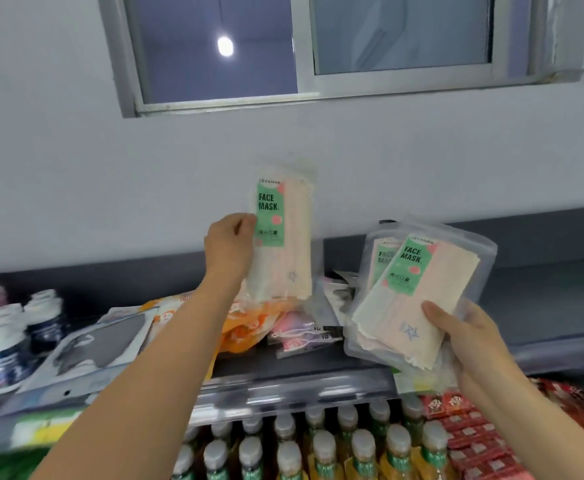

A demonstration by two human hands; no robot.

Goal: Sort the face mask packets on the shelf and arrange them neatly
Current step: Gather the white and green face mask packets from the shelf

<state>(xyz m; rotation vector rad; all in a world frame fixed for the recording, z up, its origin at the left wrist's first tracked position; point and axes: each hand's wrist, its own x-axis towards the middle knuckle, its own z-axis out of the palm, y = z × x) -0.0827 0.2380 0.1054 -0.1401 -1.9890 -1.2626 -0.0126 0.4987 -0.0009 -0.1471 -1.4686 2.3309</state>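
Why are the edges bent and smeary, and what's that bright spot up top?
Head view: wide-angle lens bows the grey window frame; dark white-lidded jars at left are blurred; the bright spot is likely a reflected lamp; the green-labelled face mask packet in the left hand reads sharp.

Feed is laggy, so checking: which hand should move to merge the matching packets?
Left, I'd say. The left hand holds one loose packet raised free; the right hand supports the matching stack.

A green-labelled mask packet (280, 233) is upright; the packet stack (418, 292) leans right.
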